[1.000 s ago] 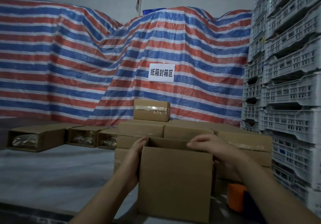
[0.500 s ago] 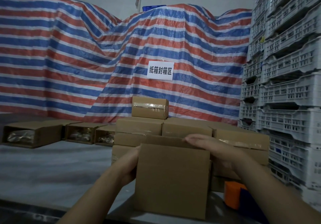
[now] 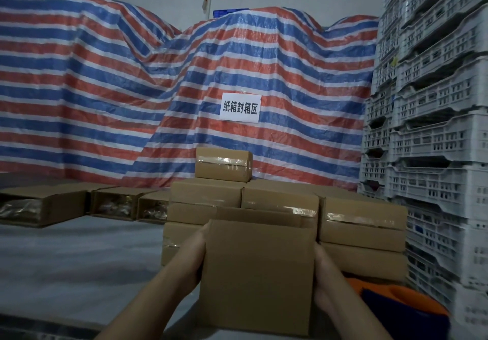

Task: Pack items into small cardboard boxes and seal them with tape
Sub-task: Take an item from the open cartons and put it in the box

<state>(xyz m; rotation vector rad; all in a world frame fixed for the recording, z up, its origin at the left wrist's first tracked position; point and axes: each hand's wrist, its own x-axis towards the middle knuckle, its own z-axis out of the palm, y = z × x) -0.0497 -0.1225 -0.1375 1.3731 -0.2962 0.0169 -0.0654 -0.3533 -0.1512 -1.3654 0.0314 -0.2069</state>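
Behind, taped boxes [image 3: 280, 200]; crates [image 3: 433, 128] rightward.

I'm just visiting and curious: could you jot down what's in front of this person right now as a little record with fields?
Held item: open cardboard box, top flaps up
Left hand: grips the box's left side
Right hand: grips the box's right side
Behind it: stack of taped boxes, one small taped box on top
Far left: open boxes lying on their sides, shiny contents showing
Backdrop: striped tarp with a paper sign
Right: stacked white plastic crates
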